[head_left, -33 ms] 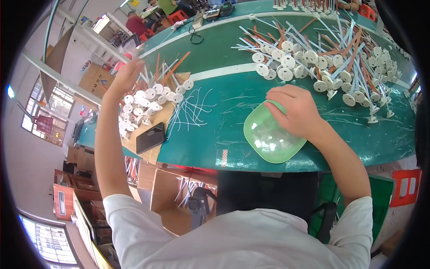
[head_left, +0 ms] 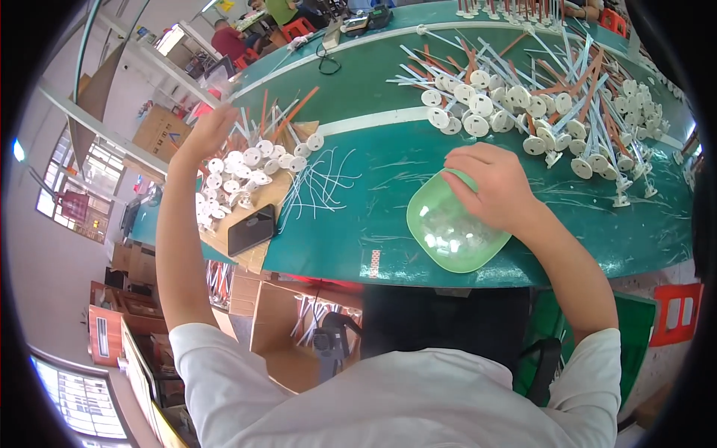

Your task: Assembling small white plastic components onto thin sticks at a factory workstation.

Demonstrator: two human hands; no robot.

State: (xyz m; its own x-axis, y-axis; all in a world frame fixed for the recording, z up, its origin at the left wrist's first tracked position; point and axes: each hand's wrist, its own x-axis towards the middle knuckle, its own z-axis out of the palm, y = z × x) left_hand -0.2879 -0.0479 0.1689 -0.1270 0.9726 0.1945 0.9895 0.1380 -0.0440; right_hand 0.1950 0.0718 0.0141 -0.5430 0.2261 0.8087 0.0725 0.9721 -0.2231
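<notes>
My left hand [head_left: 211, 133] reaches over the far left side of a pile of parts with round white heads [head_left: 258, 157] and orange and white strips. Its fingers look stretched out, and I see nothing in them. The pile lies on a piece of cardboard [head_left: 280, 198]. My right hand [head_left: 489, 183] is closed at the far rim of a light green bowl [head_left: 448, 257], thumb on the inner side and fingers over the edge. Small clear things seem to lie in the bowl, too blurred by glare to name.
Thin white ties [head_left: 321, 183] fan out beside the cardboard, where a dark phone [head_left: 252, 230] lies. A larger heap of similar white-headed parts [head_left: 538, 104] covers the right of the green table [head_left: 358, 239]. Below stands an open box [head_left: 280, 321]. People sit farther back.
</notes>
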